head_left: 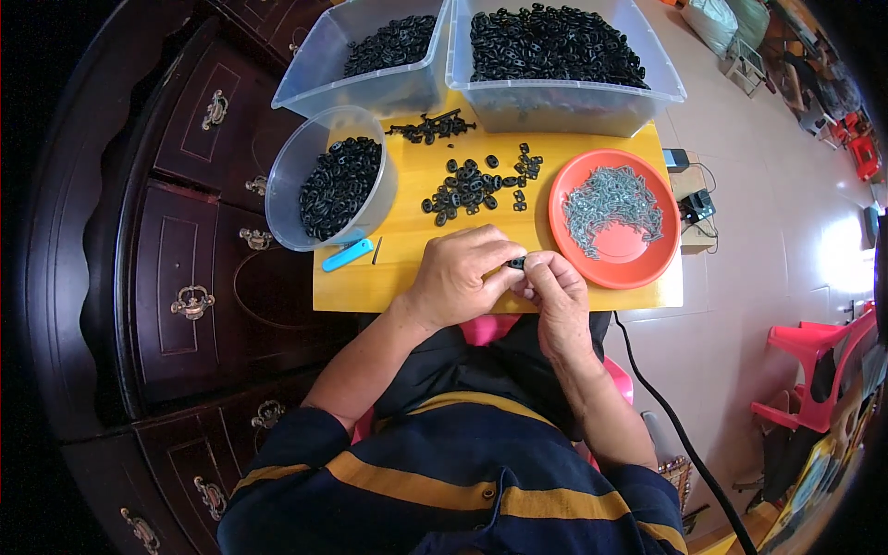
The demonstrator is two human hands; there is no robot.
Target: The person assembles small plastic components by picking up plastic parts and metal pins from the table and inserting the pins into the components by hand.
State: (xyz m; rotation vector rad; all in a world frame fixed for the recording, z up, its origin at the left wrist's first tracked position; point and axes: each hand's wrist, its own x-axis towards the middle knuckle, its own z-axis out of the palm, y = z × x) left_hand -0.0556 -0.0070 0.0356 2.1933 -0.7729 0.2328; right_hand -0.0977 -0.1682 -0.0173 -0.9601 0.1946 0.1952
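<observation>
Close together at the front of the yellow table (416,277), both my hands are closed on one small black oval plastic part (517,263). My left hand (467,268) pinches it between thumb and forefinger. At its other side are the bent fingertips of my right hand (557,289); whether they also hold a small pin is hidden. Beyond my hands lies a loose pile of black oval parts (467,188), with several square-looking black pieces (528,165) beside it. To the right, a red plate (618,242) carries many small silvery metal pieces (606,199).
Two clear bins (564,109) of black parts stand at the back. At left are a round clear tub (381,199), a light-blue cutter-like tool (348,255) and a thin dark stick (377,250). Black sprue-like scraps (433,127) lie behind. A black cable (666,407) hangs at right.
</observation>
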